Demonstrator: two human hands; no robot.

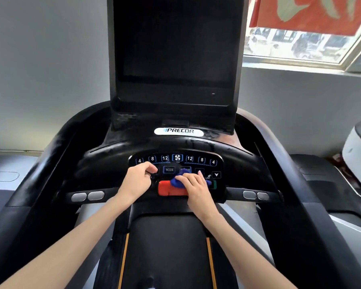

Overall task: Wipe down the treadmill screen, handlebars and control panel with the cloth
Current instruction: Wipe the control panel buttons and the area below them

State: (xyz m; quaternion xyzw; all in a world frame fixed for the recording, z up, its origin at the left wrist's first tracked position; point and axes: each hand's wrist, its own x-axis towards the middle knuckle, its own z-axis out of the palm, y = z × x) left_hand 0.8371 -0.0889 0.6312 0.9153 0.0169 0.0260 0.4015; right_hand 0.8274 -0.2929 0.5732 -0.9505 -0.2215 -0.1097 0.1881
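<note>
A black treadmill fills the view. Its dark screen (175,49) stands upright at the top centre. Below it the control panel (176,163) shows lit number buttons, a fan button and a MODE button. My right hand (193,183) presses a blue cloth (178,181) onto the panel, just above the red stop button (168,189). My left hand (139,178) rests with curled fingers on the panel's left side, holding nothing I can see. The front handlebars (88,196) with silver pulse pads run left and right of the panel.
Long black side rails (296,205) slope down on both sides. The treadmill belt (167,257) lies under my arms. A grey wall is behind, a window (300,44) at the upper right, and another machine (356,147) at the right edge.
</note>
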